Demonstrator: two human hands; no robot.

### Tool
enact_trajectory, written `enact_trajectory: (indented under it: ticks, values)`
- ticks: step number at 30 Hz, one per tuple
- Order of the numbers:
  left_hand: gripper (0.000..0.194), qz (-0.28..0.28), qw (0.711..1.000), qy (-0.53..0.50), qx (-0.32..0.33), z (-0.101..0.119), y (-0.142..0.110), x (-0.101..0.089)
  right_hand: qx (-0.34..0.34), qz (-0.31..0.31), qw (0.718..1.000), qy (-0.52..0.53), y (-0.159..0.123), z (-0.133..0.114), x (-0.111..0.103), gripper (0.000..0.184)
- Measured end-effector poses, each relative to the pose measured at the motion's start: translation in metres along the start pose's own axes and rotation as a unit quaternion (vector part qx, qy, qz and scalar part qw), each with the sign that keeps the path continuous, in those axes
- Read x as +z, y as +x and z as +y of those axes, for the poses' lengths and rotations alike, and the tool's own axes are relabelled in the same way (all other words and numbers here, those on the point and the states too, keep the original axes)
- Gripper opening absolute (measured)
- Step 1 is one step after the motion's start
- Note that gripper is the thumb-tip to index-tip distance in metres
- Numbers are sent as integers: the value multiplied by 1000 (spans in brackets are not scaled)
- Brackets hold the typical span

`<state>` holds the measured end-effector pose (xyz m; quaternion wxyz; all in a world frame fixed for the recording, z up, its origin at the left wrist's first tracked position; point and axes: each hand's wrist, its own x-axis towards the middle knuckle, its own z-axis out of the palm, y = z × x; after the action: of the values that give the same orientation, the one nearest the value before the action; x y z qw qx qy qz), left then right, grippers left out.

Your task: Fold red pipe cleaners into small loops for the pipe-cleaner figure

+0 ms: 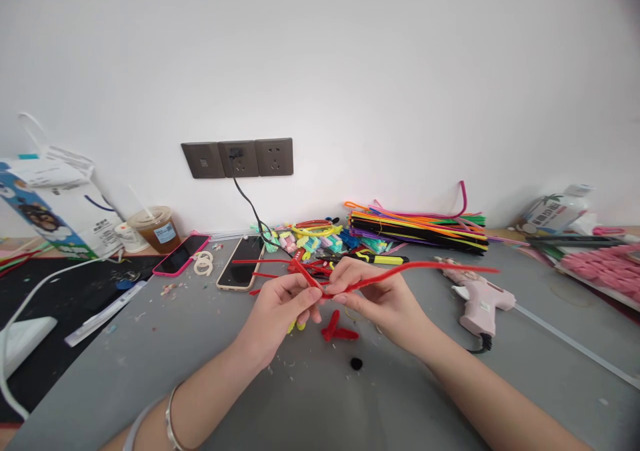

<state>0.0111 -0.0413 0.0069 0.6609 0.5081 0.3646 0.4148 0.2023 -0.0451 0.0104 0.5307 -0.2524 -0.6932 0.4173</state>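
Observation:
Between my two hands is a bent red pipe cleaner, raised above the grey table. My left hand pinches it near the bend with thumb and fingers. Close beside it, my right hand also grips the pipe cleaner, and one long end stretches out to the right past that hand. A short end points up and left from the fingertips. Below my hands lie folded red pipe cleaner pieces and a small black pompom. More red strands lie behind my left hand, partly hidden.
A pink glue gun with a long glue stick lies at right. Bundled colourful pipe cleaners rest against the wall. Two phones, a pink-cased one and a pale-edged one, lie left, near an iced drink. Pliers lie behind my right hand.

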Motion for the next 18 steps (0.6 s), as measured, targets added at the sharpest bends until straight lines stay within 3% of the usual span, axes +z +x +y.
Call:
enact_trajectory:
  ticks: [11, 18]
  values:
    - [25, -151, 985, 63, -56, 5, -4, 0, 113, -111, 980, 121, 4, -4, -10, 1]
    - [21, -192, 974, 80, -88, 4, -4, 0, 158, -147, 961, 171, 3, -5, -13, 2]
